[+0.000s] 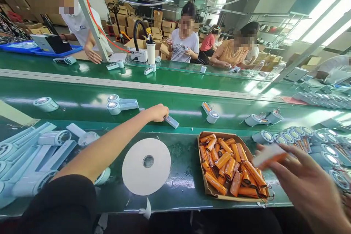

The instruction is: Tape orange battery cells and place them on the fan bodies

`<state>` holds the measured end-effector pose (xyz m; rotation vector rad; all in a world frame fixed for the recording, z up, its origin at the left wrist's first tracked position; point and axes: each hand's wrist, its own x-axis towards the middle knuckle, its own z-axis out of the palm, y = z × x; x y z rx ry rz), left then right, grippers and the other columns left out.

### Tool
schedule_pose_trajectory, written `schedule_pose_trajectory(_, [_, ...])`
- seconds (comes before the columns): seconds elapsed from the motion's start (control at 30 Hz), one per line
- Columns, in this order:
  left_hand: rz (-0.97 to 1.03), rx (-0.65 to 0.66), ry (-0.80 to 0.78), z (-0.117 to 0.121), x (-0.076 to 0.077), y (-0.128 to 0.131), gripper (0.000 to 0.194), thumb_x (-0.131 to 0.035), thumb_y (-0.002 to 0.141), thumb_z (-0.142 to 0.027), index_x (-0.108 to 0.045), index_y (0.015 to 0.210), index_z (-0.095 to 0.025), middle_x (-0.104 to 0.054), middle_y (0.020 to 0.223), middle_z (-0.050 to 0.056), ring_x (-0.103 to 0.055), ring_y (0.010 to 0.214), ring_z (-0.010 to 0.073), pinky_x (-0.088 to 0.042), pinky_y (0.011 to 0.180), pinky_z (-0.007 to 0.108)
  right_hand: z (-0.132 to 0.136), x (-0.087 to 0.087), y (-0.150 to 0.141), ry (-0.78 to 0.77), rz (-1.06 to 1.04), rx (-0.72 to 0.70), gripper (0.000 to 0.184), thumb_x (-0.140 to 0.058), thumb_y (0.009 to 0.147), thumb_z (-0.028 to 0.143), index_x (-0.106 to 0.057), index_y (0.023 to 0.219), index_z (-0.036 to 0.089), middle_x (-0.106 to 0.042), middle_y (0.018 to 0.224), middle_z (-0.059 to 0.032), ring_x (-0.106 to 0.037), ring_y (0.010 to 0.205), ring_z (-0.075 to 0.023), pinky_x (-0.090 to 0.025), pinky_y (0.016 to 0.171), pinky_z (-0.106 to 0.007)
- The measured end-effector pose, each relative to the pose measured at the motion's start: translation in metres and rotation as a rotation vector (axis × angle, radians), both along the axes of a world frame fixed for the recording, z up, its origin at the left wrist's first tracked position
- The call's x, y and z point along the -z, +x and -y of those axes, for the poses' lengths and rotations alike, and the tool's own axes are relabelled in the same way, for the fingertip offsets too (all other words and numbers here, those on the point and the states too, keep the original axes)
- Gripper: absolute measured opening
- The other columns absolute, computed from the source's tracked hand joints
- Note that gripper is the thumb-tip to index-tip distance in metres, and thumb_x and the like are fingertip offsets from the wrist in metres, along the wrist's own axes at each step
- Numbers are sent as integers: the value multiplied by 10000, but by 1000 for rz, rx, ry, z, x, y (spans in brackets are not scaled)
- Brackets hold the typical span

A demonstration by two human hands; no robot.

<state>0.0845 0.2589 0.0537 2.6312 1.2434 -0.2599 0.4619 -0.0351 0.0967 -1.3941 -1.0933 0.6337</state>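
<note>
My left hand (159, 112) reaches across to the belt and is closed on a light-blue fan housing (172, 121). Its straight handle sticks out to the right of my fingers, and the rest is hidden under the hand. At the right, my right hand (307, 181), somewhat blurred, pinches an orange-wrapped battery (270, 156) with a white face. Just left of that hand is a cardboard tray (202, 175) heaped with orange batteries (223, 161), some with wires. Below my left forearm lies a large white roll of tape (134, 168), its loose end hanging over the bench edge.
Light-blue fan housings (55, 139) are piled at the left. Fan bodies with round heads (326, 150) stand in rows at the right. More fan parts (122, 104) are spread along the green belt (186, 100). Several people sit or stand across the line.
</note>
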Motion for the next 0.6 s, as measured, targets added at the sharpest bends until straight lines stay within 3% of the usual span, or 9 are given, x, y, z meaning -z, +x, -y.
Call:
schedule_pose_trajectory(0.07, [36,21,-36,0,-5,-1,186,-713,776,-256,-823,922,-292,-759,1319,-13,-660,1232,210,-494,1011,240,-59,-8,-39,47,28,-246,504,-960,690,470,-751,1097,259,-853,973,-82,-833,846,-278,-703,738,-397])
schedule_pose_trajectory(0.13, [73,8,-62,0,-10,0,188,-668,829,-290,-814,948,-296,-744,1356,-27,-673,1208,193,-504,955,227,-114,-5,-80,50,144,-449,485,-902,758,466,-741,1152,235,-849,1024,-88,-825,878,-259,-685,796,-412])
schedule_pose_trajectory(0.27, [136,-65,-60,1,-11,3,272,-585,896,-336,-784,1077,-299,-776,1260,5,-707,1101,212,-515,911,268,-189,21,-144,-142,717,-513,312,-695,959,293,-717,1261,221,-839,937,-49,-798,859,-204,-619,841,-339])
schedule_pose_trajectory(0.4, [171,-113,-77,3,-8,8,263,-571,909,-330,-763,1083,-289,-793,1137,24,-715,997,222,-509,837,280,-211,41,-171,-233,963,-562,322,-616,1013,251,-697,1325,250,-838,971,-43,-779,901,-227,-574,866,-332])
schedule_pose_trajectory(0.6, [198,-165,-111,2,-8,17,238,-559,954,-316,-732,1115,-289,-783,1158,22,-701,979,206,-497,787,275,-216,42,-181,-350,1181,-606,387,-593,1037,348,-679,1410,291,-823,1082,-94,-766,1029,-330,-551,906,-405])
